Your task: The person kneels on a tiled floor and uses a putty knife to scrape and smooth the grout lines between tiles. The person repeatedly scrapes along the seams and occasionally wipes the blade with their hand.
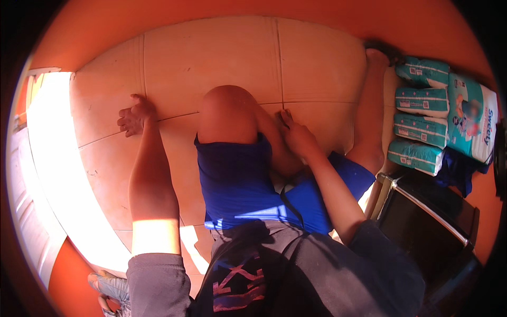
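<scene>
I am sitting on a tiled floor (222,58) in blue shorts, with one knee (227,111) raised. My left hand (134,116) is pressed on the tiles to the left of the knee, fingers spread, holding nothing. My right hand (296,134) rests on the floor tile just right of the raised leg, fingers together and flat, with nothing visible in it. My other leg (369,111) stretches out to the right, its foot near the far wall.
Several teal soft packages (422,116) are stacked against the orange wall at right, beside a larger teal pack (472,121). A dark glass-fronted cabinet (428,222) stands at lower right. Bright sunlight falls through a doorway (47,174) at left.
</scene>
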{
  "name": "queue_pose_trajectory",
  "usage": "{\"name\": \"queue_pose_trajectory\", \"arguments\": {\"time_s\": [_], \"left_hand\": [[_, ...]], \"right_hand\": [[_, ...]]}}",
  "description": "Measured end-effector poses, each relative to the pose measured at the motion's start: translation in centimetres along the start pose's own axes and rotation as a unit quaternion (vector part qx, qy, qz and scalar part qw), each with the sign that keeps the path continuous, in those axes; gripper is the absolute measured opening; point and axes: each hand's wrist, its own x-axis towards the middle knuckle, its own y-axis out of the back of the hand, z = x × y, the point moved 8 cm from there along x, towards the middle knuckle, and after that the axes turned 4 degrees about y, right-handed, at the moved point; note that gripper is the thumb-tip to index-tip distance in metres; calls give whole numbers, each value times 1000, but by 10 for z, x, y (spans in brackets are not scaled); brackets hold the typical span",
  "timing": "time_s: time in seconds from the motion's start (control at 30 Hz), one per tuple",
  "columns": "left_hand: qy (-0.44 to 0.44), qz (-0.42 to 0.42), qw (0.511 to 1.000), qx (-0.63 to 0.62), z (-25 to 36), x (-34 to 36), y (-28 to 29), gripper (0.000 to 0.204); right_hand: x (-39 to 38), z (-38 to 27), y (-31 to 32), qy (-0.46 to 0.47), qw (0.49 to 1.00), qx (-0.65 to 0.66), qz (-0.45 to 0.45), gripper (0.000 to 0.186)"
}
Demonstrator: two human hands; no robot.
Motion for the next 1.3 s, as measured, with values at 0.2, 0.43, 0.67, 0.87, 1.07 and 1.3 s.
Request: {"name": "queue_pose_trajectory", "arguments": {"time_s": [0.2,0.43,0.67,0.87,1.07,1.3], "left_hand": [[11,-16,1000,10,-9,10,7,74],[-4,-12,1000,20,-2,4,3,71],[-6,-6,1000,23,3,-3,2,71],[-8,-27,999,22,-3,6,10,71],[-3,-17,1000,18,-6,3,7,70],[-7,13,1000,-2,-2,1,18,62]], "right_hand": [[36,-23,23,-11,1000,12,17,52],[57,2,18,0,997,79,15,53],[110,21,84,-27,991,23,129,56],[92,-44,40,18,1000,-3,5,56],[129,-24,75,40,992,-4,119,54],[140,-46,98,42,996,-16,72,53]]}}
